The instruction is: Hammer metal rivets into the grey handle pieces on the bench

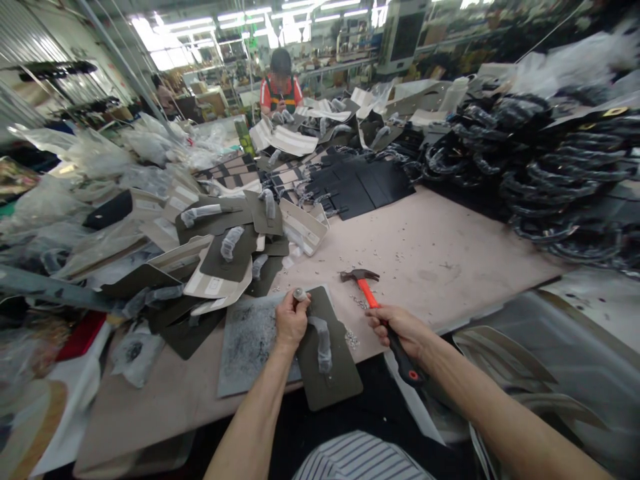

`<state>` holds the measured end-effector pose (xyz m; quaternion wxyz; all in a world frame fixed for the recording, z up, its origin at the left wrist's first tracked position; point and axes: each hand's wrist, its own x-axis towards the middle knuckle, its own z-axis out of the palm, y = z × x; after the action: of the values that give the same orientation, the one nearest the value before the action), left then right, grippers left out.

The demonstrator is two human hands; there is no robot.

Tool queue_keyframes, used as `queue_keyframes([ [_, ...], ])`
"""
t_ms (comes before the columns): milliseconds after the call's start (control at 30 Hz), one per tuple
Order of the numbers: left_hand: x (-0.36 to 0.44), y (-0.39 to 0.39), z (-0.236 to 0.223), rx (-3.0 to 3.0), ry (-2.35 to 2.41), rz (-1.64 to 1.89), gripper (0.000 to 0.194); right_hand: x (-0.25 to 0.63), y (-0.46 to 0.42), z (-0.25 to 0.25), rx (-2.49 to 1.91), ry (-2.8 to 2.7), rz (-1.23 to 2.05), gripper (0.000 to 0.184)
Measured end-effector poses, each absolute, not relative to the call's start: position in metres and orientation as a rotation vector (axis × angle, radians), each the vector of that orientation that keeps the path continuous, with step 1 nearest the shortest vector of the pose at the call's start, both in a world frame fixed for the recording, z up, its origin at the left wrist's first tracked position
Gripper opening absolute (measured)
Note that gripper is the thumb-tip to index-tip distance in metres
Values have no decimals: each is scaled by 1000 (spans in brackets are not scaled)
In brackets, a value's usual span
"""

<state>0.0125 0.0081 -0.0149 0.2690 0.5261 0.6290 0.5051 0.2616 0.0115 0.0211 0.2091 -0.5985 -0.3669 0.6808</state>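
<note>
My left hand is closed around a short metal punch, its round top showing above my fingers. It stands over the upper left edge of a dark olive panel that has a plastic-wrapped handle. Part of this panel lies on a worn grey plate, and its lower end reaches past the table edge. In my right hand is a claw hammer with an orange and black handle. The hammer head is raised to the right of the panel, apart from the punch.
Small metal rivets lie scattered on the table. Olive panels with wrapped handles are heaped at left, black panels behind. Stacked black handles fill the right. A plastic bin stands at lower right. Another person sits across the table.
</note>
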Motion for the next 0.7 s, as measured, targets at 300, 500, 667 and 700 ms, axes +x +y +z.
queue_keyframes([
  [300, 6, 12, -12, 1599, 1607, 1235, 11, 241, -5, 99, -1451, -1740, 944, 32],
  [500, 5, 11, -19, 1663, 1618, 1214, 13, 237, -5, 105, -1404, -2433, 345, 26],
  [667, 4, 12, -22, 1603, 1560, 1234, 12, 235, 4, 135, -1341, -2481, 262, 24],
  [700, 4, 11, -21, 1601, 1548, 1240, 13, 235, 5, 149, -1309, -2363, 241, 26],
])
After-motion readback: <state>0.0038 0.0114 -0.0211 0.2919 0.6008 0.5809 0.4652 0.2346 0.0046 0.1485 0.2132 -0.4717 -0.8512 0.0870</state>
